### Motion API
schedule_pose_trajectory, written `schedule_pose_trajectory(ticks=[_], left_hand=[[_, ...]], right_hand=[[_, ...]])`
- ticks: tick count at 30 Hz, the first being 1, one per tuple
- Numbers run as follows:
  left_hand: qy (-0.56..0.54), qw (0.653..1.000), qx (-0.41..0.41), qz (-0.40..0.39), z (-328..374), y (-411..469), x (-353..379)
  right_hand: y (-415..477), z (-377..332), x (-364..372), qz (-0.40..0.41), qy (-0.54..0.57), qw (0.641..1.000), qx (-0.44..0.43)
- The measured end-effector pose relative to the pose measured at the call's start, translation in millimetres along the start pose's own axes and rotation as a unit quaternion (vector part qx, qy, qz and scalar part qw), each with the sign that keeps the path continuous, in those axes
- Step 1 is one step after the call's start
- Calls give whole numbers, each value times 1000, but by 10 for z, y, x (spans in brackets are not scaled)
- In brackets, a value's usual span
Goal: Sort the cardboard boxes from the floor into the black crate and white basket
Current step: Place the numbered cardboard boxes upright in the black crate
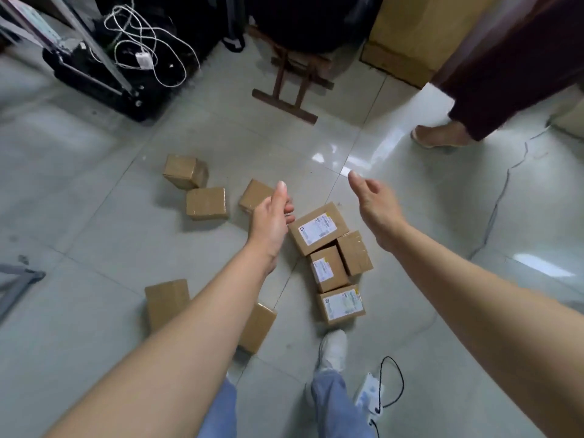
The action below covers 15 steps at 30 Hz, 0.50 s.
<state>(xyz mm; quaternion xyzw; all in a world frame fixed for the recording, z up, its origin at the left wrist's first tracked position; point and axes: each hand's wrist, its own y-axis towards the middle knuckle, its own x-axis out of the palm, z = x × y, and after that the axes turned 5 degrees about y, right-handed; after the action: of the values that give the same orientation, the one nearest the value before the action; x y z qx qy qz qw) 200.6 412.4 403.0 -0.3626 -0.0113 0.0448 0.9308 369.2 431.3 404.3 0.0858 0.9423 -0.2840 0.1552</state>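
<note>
fingers [289,213] loosely curled, gripping nothing
left hand [271,219] and right hand [377,213] hover over cardboard boxes [207,203] scattered on the tiled floor [94,241], three with white labels [316,228].

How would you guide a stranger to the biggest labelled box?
From the white shoe, follow the cluster of boxes forward. The far-end box lies between the left hand and right hand. It is larger than the other two labelled boxes.

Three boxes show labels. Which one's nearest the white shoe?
The labelled box at the cluster's near end, just beyond the white shoe; the other two lie farther out.
</note>
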Motion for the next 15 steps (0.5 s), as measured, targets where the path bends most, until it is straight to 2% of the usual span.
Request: schedule_pose_trajectory(ticks=[6, 15], left_hand=[[34, 995, -87, 34, -1194, 1243, 480], [62, 984, -140, 86, -2754, 2583, 758]], right_hand=[[1345, 1167, 260, -22, -93, 995, -23], [2643, 3063, 645, -5, -152, 986, 74]])
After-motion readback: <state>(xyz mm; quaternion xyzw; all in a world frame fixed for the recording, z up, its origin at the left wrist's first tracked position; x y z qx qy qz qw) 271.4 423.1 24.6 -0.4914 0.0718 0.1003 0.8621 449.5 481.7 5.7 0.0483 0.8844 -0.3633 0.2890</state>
